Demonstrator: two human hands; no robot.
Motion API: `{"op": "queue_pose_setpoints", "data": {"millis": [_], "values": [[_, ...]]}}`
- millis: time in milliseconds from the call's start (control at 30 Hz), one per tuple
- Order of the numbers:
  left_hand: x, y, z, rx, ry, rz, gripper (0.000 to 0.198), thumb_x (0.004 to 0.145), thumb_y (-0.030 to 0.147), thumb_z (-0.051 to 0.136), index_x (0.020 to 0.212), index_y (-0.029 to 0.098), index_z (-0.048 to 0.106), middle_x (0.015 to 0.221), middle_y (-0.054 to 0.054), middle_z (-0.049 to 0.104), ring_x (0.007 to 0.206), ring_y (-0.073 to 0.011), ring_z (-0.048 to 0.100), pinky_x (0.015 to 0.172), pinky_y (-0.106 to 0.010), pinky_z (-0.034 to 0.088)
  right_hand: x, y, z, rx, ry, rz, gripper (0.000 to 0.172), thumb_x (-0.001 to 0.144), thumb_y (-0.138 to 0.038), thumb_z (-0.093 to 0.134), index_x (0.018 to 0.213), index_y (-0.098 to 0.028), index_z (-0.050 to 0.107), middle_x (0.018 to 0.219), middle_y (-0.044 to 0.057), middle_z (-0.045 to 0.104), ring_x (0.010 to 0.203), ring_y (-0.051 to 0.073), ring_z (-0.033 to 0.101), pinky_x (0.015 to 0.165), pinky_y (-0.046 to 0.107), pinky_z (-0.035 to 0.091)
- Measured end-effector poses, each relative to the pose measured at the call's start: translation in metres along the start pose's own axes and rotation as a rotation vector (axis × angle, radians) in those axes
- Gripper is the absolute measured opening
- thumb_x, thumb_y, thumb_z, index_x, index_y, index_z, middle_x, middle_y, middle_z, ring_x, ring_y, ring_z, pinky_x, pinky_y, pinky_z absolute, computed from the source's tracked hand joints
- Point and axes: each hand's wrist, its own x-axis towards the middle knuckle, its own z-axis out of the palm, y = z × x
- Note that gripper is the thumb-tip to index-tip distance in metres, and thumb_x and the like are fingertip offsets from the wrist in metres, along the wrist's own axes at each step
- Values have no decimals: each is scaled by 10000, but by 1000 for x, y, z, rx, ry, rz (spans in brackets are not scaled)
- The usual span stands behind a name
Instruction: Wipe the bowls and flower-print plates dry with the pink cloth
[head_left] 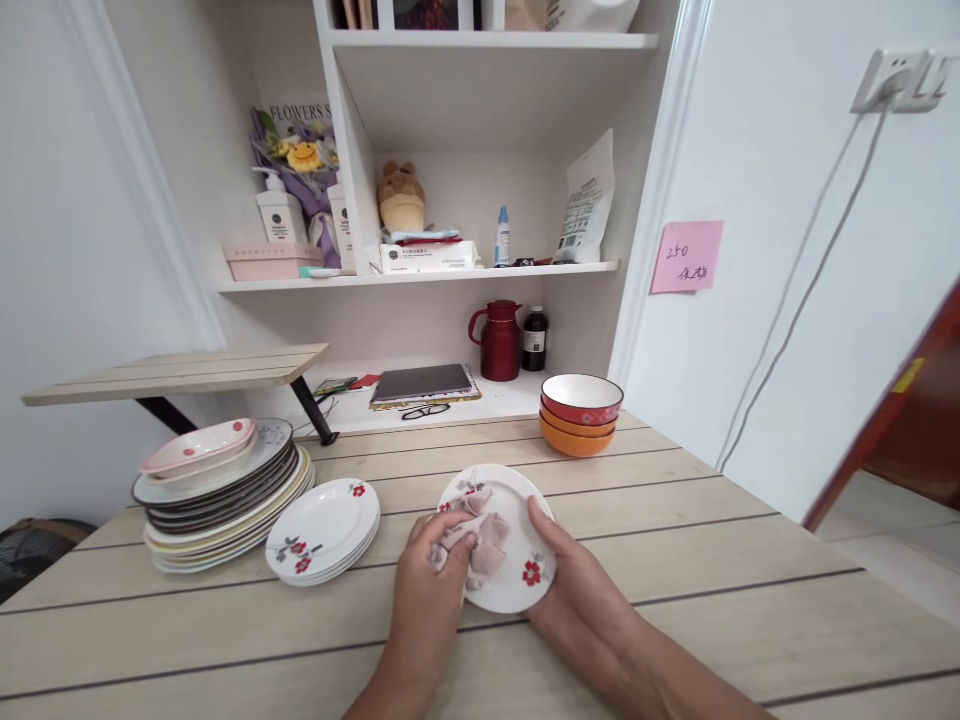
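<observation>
A small white plate [517,585] with red flowers is held tilted just above the wooden table [712,560]. My right hand [581,590] grips its right rim, thumb on the upper face. My left hand [431,580] is closed on a crumpled pale cloth [480,535] pressed against the plate's face. To the left lies a short stack of matching flowered plates [322,530].
A tall stack of mixed plates [225,500] topped by a pink dish stands at the far left. Stacked red and orange bowls [581,412] sit at the table's back edge. Behind are shelves with a red jug [499,340], a dark bottle, a tablet and glasses.
</observation>
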Motion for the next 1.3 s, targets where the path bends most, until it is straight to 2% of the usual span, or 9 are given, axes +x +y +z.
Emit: {"op": "queue_pose_setpoints", "data": {"millis": [100,233,367,500,667,867,967,1067,1300], "values": [[2,2,-6,76,38,105,198,791,263,573,918,219,718,1016,-59,699,974,-234,655,873,-389,521,-1,-2,-2,-187,43,-105,383,874,-417,638,1213,-242,599,1108,66,722,884,201,667,775,335,509],[6,3,-19,213,91,316,222,808,193,531,898,255,724,1014,-43,660,991,-225,638,887,-387,515,0,-7,-7,-458,77,-182,244,842,-386,674,988,-189,682,1000,59,724,816,164,630,742,285,494],[8,1,-27,262,113,382,238,830,179,513,909,267,720,1028,-44,641,994,-222,633,854,-367,528,-4,-11,-5,-552,34,-194,293,845,-426,663,1046,-213,672,1038,51,709,830,172,617,755,308,496],[5,6,-26,252,4,439,274,841,147,491,934,273,716,1018,-41,639,976,-211,633,833,-351,534,-10,-11,3,-586,-18,-160,372,813,-397,708,1144,-241,642,1068,46,710,905,201,631,742,294,477],[-3,15,-22,228,-153,508,341,856,110,460,999,292,711,1055,-44,629,989,-200,630,823,-334,542,-12,-12,3,-473,-85,-36,403,782,-329,734,1145,-166,668,1073,104,728,924,245,657,792,333,475],[-2,11,-22,273,-123,526,309,857,115,475,971,277,713,1095,-54,622,1022,-207,629,841,-345,551,-10,0,-2,-203,-166,21,473,761,-324,764,1182,-142,651,1119,131,718,976,256,663,914,387,458],[1,5,-20,357,-21,514,291,859,127,498,976,285,712,1201,-55,576,1126,-221,596,910,-378,538,-6,10,-2,-57,-172,64,463,810,-367,726,1186,-111,641,1082,142,729,986,254,666,958,397,443],[2,0,-16,437,68,474,270,893,196,511,1079,289,684,1286,-72,502,1217,-244,535,992,-457,496,-1,14,-2,72,-139,97,504,881,-437,630,1268,-118,591,1101,136,729,1015,248,663,974,398,439],[0,-5,-12,518,-69,418,338,926,252,485,1238,302,605,1340,-93,476,1257,-252,500,1017,-493,474,5,9,-9,161,-106,72,523,928,-491,536,1324,-149,559,1163,111,716,1039,222,654,971,379,449]]}}
